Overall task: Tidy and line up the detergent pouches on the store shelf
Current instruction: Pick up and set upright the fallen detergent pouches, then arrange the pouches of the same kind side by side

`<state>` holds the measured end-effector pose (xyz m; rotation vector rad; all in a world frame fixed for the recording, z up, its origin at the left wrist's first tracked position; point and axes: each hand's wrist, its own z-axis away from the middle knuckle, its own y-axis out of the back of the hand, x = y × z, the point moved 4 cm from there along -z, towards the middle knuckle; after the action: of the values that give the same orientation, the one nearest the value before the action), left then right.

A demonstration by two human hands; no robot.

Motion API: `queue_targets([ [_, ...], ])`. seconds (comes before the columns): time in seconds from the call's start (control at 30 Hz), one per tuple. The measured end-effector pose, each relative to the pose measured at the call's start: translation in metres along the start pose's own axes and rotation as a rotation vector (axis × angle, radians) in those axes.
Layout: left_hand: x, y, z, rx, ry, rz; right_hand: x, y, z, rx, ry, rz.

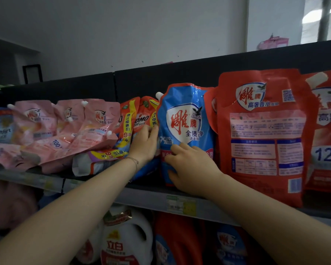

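Observation:
A blue detergent pouch (pixel 187 119) with a white spout stands upright in the middle of the top shelf (pixel 145 197). My right hand (pixel 189 165) grips its lower front, fingers curled against the red band. My left hand (pixel 144 143) holds the pouch's left edge, fingertips tucked between it and the red OMO pouches (pixel 141 115). To the right stands a big red pouch (pixel 264 131), back side out, with another red one (pixel 327 131) beyond it. One OMO pouch (pixel 99 159) lies flat on the shelf.
Several pink pouches (pixel 65 129) slump in a heap at the left of the shelf. Price tags (pixel 181 204) run along the shelf's front rail. Below are white detergent jugs (pixel 126 238) and red-and-blue bottles (pixel 180 243). A dark back panel (pixel 161 77) closes the shelf behind.

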<state>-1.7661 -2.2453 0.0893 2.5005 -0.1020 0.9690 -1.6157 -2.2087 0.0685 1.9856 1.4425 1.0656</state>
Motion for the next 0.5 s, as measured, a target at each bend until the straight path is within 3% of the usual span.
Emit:
queue_targets([
  [0.23, -0.028, 0.029, 0.016, -0.098, -0.140, -0.435, -0.008, -0.005, -0.004, 0.010, 0.026, 0.037],
  [0.5, -0.055, 0.054, 0.003, -0.235, -0.010, -0.491, -0.043, -0.025, -0.029, -0.016, 0.013, -0.017],
])
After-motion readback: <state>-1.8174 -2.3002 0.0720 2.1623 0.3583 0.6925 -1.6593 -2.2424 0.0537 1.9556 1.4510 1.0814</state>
